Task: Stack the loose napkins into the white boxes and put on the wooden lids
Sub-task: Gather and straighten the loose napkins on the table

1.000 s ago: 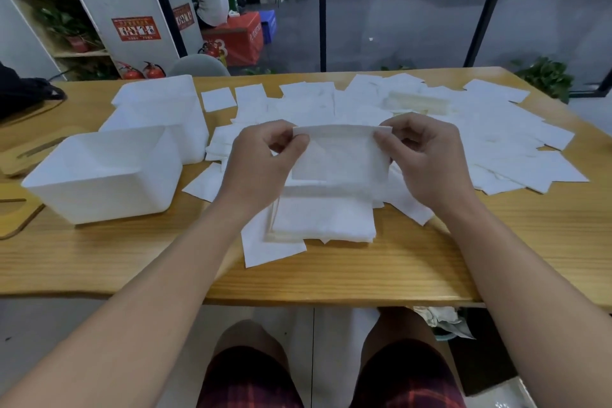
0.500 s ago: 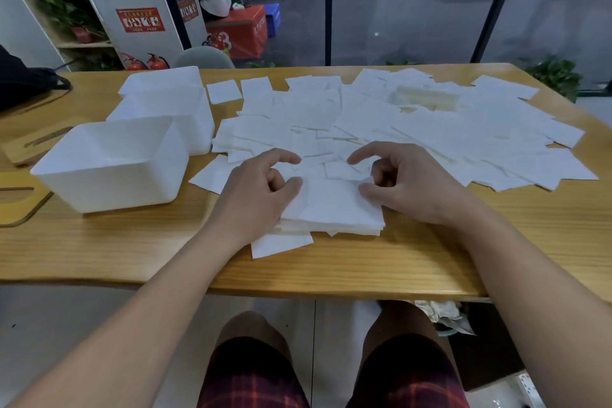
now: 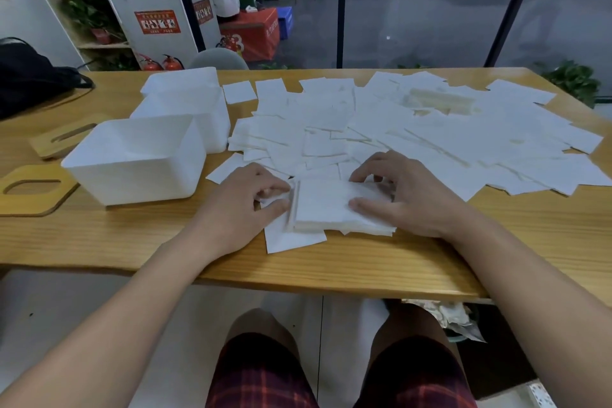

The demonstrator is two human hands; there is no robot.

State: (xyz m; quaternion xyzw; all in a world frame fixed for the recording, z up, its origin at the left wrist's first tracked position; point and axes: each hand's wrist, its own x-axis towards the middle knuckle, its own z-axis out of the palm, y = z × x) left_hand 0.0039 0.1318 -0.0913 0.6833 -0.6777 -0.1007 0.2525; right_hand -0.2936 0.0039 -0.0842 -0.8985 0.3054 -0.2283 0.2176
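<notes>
Since a second ago, both hands have lowered the lifted napkin onto the stack (image 3: 334, 205) at the near tabletop (image 3: 331, 268) edge. The left hand (image 3: 245, 205) and right hand (image 3: 407, 195), fingers curled, are gripping its sides, squaring it. Next move, likely: lifting it into the open box (image 3: 139, 159), still empty.

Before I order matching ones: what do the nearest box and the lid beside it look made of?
The nearest white box looks like matte plastic: smooth, thin, slightly translucent walls with rounded corners. The lid beside it looks like light wood, possibly bamboo or ply: fine straight grain, a satin finish and a cut oval slot. Neither can be confirmed by sight alone.
</notes>
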